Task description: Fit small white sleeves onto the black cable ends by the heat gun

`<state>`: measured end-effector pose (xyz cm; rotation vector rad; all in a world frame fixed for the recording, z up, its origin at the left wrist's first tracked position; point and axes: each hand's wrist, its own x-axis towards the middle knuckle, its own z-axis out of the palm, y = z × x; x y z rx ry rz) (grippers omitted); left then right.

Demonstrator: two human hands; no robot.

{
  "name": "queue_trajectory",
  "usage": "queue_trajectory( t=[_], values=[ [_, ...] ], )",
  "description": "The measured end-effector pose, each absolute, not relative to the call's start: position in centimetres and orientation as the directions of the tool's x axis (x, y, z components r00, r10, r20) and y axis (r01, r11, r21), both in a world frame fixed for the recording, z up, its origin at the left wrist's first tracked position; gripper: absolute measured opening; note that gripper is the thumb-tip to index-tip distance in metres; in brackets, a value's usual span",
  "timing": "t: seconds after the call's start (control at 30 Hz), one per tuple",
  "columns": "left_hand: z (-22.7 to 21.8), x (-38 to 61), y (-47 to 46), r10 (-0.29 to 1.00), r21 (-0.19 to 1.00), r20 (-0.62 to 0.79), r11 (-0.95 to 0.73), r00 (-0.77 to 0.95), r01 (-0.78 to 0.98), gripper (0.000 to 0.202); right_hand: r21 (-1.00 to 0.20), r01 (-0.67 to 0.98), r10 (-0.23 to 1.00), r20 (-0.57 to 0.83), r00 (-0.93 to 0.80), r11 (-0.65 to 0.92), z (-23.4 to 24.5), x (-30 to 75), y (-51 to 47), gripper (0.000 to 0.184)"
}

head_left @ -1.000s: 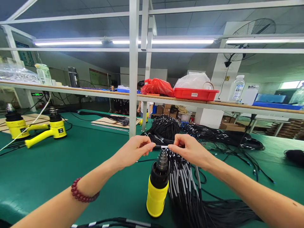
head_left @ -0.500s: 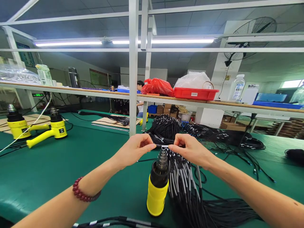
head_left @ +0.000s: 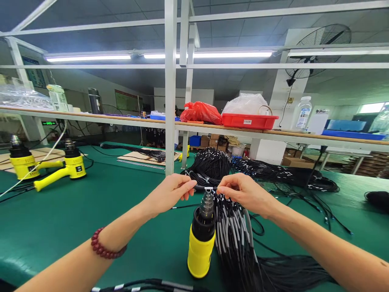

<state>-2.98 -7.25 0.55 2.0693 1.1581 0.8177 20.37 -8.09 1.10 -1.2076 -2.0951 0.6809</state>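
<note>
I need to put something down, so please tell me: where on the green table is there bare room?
Bare table: between the left arm and the left guns; also between that arm and the middle gun. Crowded: right of the middle gun, with cables, and beyond it, with a cable pile.

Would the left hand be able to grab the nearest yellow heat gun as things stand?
Probably yes: nothing visible stands between the left hand and the heat gun. The fingers seem to pinch a black cable above the nozzle, though, so they would likely have to let go first.
</note>
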Motion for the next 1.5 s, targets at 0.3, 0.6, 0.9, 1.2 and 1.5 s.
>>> queue_trajectory(
  t=[0.3,0.6,0.9,1.2,1.5],
  values=[
    [0.63,-2.74,-7.36,0.881,0.776,0.264,-0.436,0.393,0.456,0.022,-0.682,0.578,0.89,0.274,-0.365,0.447,1.28,20.43,-7.92,0.019],
    [0.3,-2.76,-7.39,0.882,0.716,0.274,-0.454,0.384,0.531,0.05,-0.727,0.551,0.902,0.229,-0.367,0.409,1.6,20.56,-8.21,0.022],
    [0.48,-2.76,-7.47,0.875,0.74,0.285,-0.46,0.392,0.49,0.03,-0.701,0.539,0.876,0.283,-0.39,0.466,0.94,20.62,-7.94,0.018],
    [0.62,-2.65,-7.54,0.862,0.735,0.341,-0.493,0.374,0.466,0.021,-0.716,0.547,0.893,0.261,-0.367,0.434,1.04,20.5,-8.1,0.02],
    [0.35,-2.87,-7.49,0.866,0.771,0.324,-0.475,0.381,0.424,0.038,-0.715,0.535,0.881,0.258,-0.397,0.451,0.88,20.34,-8.46,0.023]
  ],
)
